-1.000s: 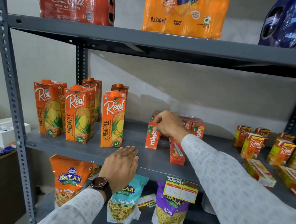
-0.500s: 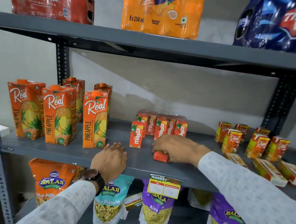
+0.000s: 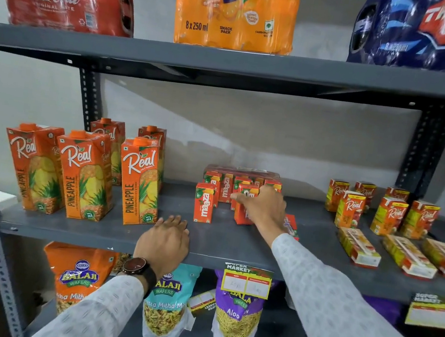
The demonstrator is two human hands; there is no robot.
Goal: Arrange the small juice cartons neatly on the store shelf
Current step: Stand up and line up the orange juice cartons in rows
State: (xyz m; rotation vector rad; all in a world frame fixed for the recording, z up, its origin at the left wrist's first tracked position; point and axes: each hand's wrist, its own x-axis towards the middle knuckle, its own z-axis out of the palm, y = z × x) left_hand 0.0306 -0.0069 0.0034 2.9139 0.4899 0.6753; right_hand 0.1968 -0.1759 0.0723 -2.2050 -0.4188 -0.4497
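On the grey middle shelf [image 3: 234, 243] several small red Maaza cartons [image 3: 224, 187] stand in a cluster at the centre. One Maaza carton [image 3: 203, 207] stands alone in front left. My right hand [image 3: 262, 210] is closed around another upright Maaza carton [image 3: 243, 216] beside it. A further red carton [image 3: 291, 225] lies flat just right of that hand. My left hand [image 3: 163, 241], with a watch on its wrist, rests palm down on the shelf's front edge, holding nothing.
Tall Real pineapple cartons [image 3: 84, 175] stand at the left. Small Real cartons [image 3: 387, 215] stand at the right, with some flat ones [image 3: 407, 256] in front. Soda packs [image 3: 236, 11] fill the top shelf; snack bags [image 3: 236, 311] sit below.
My right hand has lifted a flat-lying Maaza carton from the shelf front and now holds it upright behind the single front carton. My left hand stays on the edge.
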